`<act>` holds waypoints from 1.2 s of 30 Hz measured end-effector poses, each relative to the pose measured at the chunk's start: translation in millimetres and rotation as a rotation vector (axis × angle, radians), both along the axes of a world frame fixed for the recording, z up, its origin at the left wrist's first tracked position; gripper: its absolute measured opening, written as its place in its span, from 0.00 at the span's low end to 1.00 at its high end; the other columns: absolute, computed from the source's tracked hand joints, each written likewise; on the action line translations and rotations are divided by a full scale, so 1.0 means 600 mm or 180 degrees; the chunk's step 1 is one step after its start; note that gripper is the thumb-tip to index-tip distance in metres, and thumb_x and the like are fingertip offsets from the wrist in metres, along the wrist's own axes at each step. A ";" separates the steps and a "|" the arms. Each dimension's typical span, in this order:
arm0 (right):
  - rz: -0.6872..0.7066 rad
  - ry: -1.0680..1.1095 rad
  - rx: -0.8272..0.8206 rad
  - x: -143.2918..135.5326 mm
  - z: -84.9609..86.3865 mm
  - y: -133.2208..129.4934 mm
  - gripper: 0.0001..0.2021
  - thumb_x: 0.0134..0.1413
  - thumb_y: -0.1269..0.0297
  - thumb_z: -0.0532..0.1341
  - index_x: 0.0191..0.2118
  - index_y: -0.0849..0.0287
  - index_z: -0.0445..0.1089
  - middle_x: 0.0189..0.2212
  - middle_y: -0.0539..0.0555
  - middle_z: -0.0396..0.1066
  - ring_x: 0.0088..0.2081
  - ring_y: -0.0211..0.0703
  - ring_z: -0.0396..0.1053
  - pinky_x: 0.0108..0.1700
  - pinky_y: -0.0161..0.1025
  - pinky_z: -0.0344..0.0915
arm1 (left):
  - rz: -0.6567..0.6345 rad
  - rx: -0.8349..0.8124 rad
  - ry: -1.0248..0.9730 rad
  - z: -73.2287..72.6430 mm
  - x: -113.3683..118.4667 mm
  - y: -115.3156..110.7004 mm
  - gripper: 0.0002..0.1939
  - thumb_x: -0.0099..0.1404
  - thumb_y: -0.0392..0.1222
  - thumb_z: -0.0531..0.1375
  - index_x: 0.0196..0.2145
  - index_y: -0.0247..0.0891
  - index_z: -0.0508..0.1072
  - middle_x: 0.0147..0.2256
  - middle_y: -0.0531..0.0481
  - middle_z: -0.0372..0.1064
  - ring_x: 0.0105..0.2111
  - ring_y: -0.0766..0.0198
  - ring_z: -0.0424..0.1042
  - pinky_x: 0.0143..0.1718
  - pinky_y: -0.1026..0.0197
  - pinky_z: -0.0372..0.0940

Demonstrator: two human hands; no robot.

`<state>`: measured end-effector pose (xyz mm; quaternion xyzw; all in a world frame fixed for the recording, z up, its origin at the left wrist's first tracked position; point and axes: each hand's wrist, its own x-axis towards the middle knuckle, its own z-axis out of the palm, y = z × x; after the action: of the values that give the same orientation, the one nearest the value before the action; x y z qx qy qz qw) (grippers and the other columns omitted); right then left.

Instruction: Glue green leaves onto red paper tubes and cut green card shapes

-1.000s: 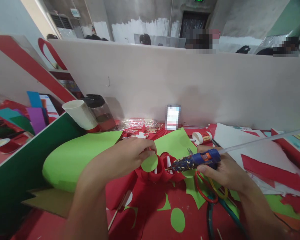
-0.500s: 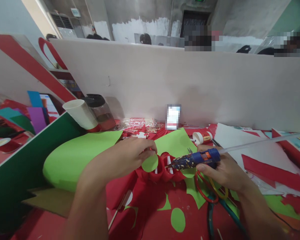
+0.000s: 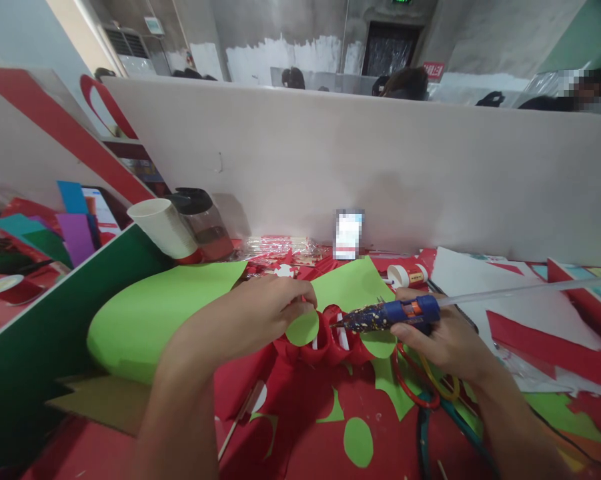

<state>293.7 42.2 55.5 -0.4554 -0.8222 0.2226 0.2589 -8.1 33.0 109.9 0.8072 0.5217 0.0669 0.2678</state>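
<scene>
In the middle of the head view is a craft piece made of joined red paper tubes [image 3: 325, 357], with white strips inside. A light green paper disc [image 3: 303, 329] covers its left end, and another green disc shows at its right end. My left hand [image 3: 283, 300] is closed at the left end, bent fingers gripping its far top edge above the disc. My right hand [image 3: 437, 340] is wrapped round a blue hot glue gun [image 3: 395, 315] spotted with dried glue. The gun's nozzle points left into an open tube. A clear glue stick [image 3: 480, 295] runs out of its rear.
Red-and-yellow-handled scissors [image 3: 415, 393] lie under my right wrist. A loose green oval [image 3: 359, 442] and paper scraps lie in front. A curled green sheet [image 3: 165, 320], a paper cup [image 3: 163, 227] and a jug [image 3: 200, 220] stand left. Behind are a phone [image 3: 348, 237] and a white partition [image 3: 290, 153].
The glue gun's nozzle has risen slightly and shifted a little right in the tube opening. My left hand stays in place on the red paper tubes.
</scene>
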 end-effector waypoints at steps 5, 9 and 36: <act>-0.0090 0.0000 0.0019 -0.001 -0.004 0.001 0.12 0.61 0.52 0.62 0.32 0.53 0.73 0.28 0.52 0.74 0.30 0.47 0.73 0.29 0.38 0.68 | -0.0007 -0.0025 0.0019 -0.001 -0.001 0.000 0.15 0.72 0.42 0.49 0.43 0.45 0.76 0.39 0.52 0.76 0.36 0.61 0.72 0.33 0.63 0.60; -0.0158 0.0020 -0.0090 -0.003 -0.004 -0.001 0.12 0.62 0.52 0.61 0.34 0.54 0.74 0.28 0.52 0.75 0.30 0.47 0.73 0.28 0.37 0.68 | 0.0030 0.0007 0.0042 -0.004 -0.003 0.000 0.15 0.72 0.43 0.49 0.44 0.46 0.76 0.40 0.51 0.76 0.37 0.60 0.72 0.33 0.63 0.60; -0.0207 0.0051 -0.0156 -0.008 0.009 0.003 0.14 0.62 0.51 0.60 0.35 0.56 0.75 0.28 0.51 0.75 0.30 0.44 0.71 0.33 0.37 0.69 | 0.0045 -0.0020 0.0065 -0.002 0.001 -0.002 0.16 0.71 0.44 0.49 0.43 0.46 0.77 0.37 0.51 0.76 0.34 0.60 0.72 0.31 0.61 0.59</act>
<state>288.9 43.8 61.0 -0.4863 -0.7991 0.2378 0.2613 -7.5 32.1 108.7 0.8033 0.5303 0.0590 0.2645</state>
